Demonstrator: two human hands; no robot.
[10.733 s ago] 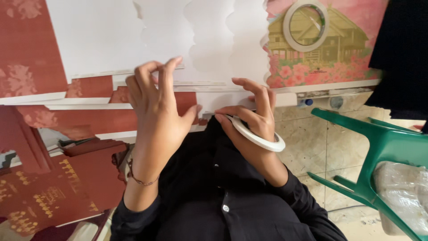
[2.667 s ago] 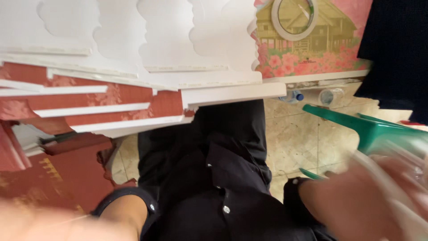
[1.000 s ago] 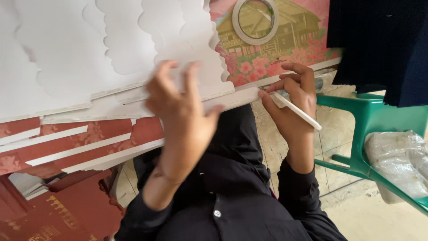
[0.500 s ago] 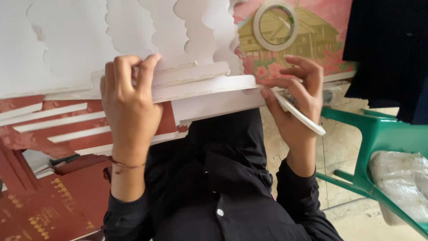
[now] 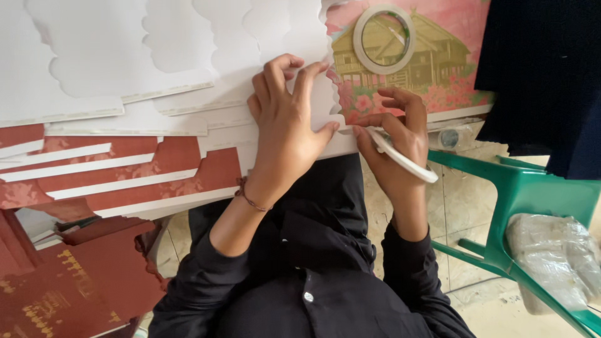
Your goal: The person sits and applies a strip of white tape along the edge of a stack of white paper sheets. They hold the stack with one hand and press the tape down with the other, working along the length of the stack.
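1. The tape roll [image 5: 400, 159] sits right of center in the frame, looped over the fingers of my right hand [image 5: 394, 147]. Those fingers are curled around it, and my thumb and forefinger pinch at the free end, right against the white card edge [image 5: 341, 145].
2. My left hand [image 5: 285, 131] is just left of that, fingers spread and pressing flat on the scalloped white card sheets [image 5: 188, 56]. It's not gripping anything, only holding the stack down.
3. Tip, as I see it: keep the left palm's weight close to the spot being taped so the sheet can't creep, and lay the strip down from one end rather than dropping it all at once. That should mean fewer wrinkles.
4. A second tape roll [image 5: 384, 39] lies at the upper middle, on a pink print of a wooden house [image 5: 432, 62].
5. On the left are red patterned cards with white strips [image 5: 125, 169], with darker red ones at lower left.
6. A green plastic chair [image 5: 532, 194] stands at the right with a wrapped bundle [image 5: 554, 250] on it. Dark cloth [image 5: 544, 75] hangs at upper right.
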